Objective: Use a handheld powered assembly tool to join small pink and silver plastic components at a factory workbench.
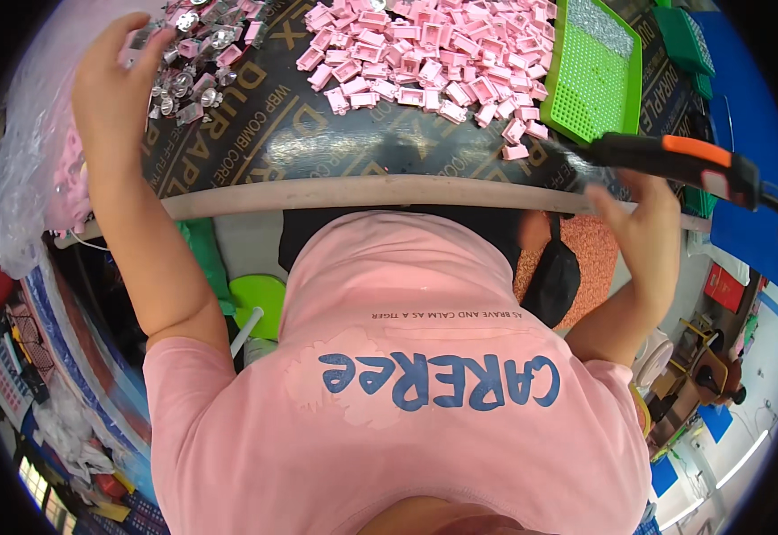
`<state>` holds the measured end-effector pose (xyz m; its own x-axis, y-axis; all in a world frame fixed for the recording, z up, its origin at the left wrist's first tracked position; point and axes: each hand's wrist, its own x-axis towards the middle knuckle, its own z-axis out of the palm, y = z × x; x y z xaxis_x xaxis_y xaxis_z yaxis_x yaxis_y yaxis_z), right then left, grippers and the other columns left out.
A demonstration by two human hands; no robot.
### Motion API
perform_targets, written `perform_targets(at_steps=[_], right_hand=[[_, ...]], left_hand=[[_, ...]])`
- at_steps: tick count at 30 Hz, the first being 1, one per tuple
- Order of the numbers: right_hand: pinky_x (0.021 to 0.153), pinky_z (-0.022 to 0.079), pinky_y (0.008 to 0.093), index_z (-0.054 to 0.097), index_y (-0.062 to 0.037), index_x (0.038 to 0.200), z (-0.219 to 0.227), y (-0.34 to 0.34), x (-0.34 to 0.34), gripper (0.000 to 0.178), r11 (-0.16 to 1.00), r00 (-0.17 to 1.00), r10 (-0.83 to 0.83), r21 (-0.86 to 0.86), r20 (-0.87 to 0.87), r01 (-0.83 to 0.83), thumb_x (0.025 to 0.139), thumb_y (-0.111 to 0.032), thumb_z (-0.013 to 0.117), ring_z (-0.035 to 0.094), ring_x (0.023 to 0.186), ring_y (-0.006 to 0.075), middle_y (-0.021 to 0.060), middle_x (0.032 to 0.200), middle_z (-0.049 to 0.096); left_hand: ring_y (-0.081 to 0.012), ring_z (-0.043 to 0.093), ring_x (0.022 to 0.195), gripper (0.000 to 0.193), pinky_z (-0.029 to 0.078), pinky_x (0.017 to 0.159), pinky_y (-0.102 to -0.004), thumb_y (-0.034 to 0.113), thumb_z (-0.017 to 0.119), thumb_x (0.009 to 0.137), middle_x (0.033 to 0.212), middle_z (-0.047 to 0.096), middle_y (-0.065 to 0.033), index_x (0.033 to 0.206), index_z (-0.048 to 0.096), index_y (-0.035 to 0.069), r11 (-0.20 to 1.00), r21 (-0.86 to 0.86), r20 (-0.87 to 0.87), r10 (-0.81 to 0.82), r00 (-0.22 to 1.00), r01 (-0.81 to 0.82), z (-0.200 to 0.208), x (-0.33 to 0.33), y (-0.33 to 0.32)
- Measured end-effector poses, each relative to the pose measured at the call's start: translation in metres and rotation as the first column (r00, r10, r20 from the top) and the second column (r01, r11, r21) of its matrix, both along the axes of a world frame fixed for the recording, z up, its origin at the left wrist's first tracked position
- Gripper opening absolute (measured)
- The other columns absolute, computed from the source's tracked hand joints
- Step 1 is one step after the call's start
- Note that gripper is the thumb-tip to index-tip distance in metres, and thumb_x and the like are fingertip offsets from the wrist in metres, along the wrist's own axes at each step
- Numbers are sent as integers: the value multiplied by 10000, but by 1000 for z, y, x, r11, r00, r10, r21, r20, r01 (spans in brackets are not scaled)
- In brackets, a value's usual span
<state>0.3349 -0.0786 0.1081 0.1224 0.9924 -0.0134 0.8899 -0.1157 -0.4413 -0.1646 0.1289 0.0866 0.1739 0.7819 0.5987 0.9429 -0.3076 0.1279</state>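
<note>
- Across the upper part, from 10 to 2 o'clock: a black tabletop (344, 147) with printed lettering and a pale front edge.
- At 12 to 1 o'clock on it: a broad heap of small pink pieces (442, 58), box-shaped with hollow middles, lying at all angles and thinning into strays toward the front edge.
- At 9 to 10 o'clock: crumpled clear plastic (23, 187), with more pink showing beside it.
- Between 1 and 2 o'clock, just beside the heap: a lime-green tray (576, 100) with a gridded floor, silvery bits covering its far end.
- At 2 o'clock: a black-and-orange tool (674, 160), blurred, slim end directed toward 9 o'clock and near the closest strays.
- Hands well apart from each other. Left hand (117, 85) at 10 o'clock, raised beside the silvery cluster, thumb and fingers parted.
- Right hand (643, 214) between 2 and 3 o'clock, blurred, just below the tool in view and partly hidden by it; cannot tell grip or contact.
- Smallest, between 10 and 11 o'clock: shiny silvery parts (179, 85), clustered among a few pink pieces.
</note>
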Motion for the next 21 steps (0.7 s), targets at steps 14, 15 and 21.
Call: perform_targets(at_steps=[14,15,21], right_hand=[[874,579,438,789,-20,1059,-53,174,-124,237,855,986,-5,511,-168,91,844,-108,838,715,948,394,207,1041,745],[909,568,470,796,-29,1043,-62,190,-123,227,806,990,-37,581,-133,108,835,-106,842,703,1005,422,212,1062,738],[917,531,521,778,-38,908,-88,232,-112,94,789,996,-43,614,77,-13,818,-62,767,657,1034,419,190,978,706]], left_hand=[[-402,686,999,367,562,862,-460,66,848,813,1095,691,-159,1126,661,22,809,-419,201,-360,911,412,-60,127,-87],[-402,686,999,367,562,862,-460,66,848,813,1095,691,-159,1126,661,22,810,-415,201,-363,910,414,-61,130,-87],[-239,687,883,311,571,771,-343,-23,811,808,1052,682,-101,1098,708,19,678,-450,555,-299,776,582,-55,133,-95]])
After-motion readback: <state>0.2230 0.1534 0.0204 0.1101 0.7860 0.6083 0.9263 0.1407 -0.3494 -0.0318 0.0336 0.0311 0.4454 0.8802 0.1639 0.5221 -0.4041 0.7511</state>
